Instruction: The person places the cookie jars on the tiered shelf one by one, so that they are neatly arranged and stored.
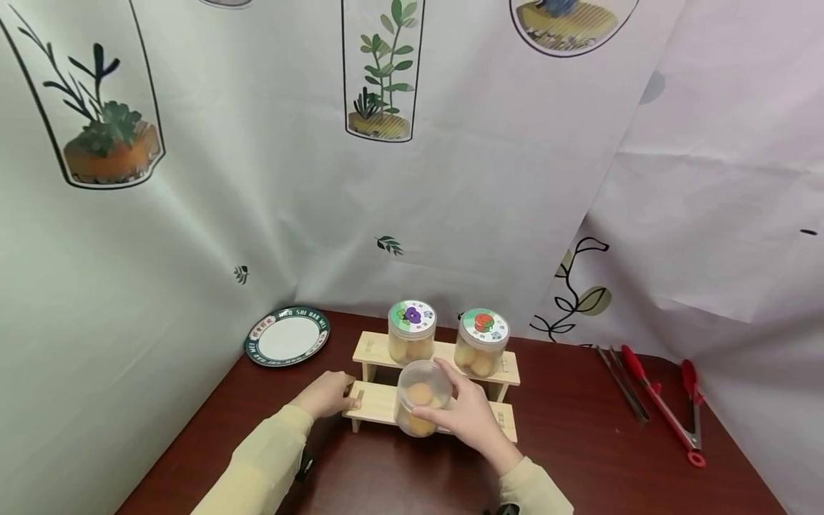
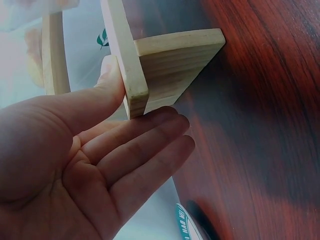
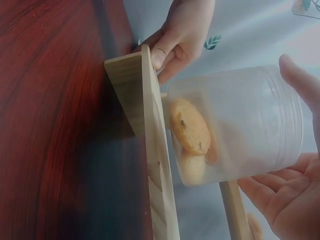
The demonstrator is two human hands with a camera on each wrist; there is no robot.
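Observation:
My right hand holds a clear lidless plastic jar, thumb on one side and fingers on the other. Round golden cookies lie at its bottom. The jar is at the lower step of a two-step wooden rack, its base close over the board in the right wrist view. At that step's left end, my left hand pinches the board, thumb on top and fingers against the end and underside. On the upper step stand two lidded jars of cookies, one with a purple-fruit label, one with a red-fruit label.
A green-rimmed white plate leans at the back left, by the cloth wall. On the right of the dark red table lie metal tongs and red-handled tongs. Printed cloth encloses the back and sides.

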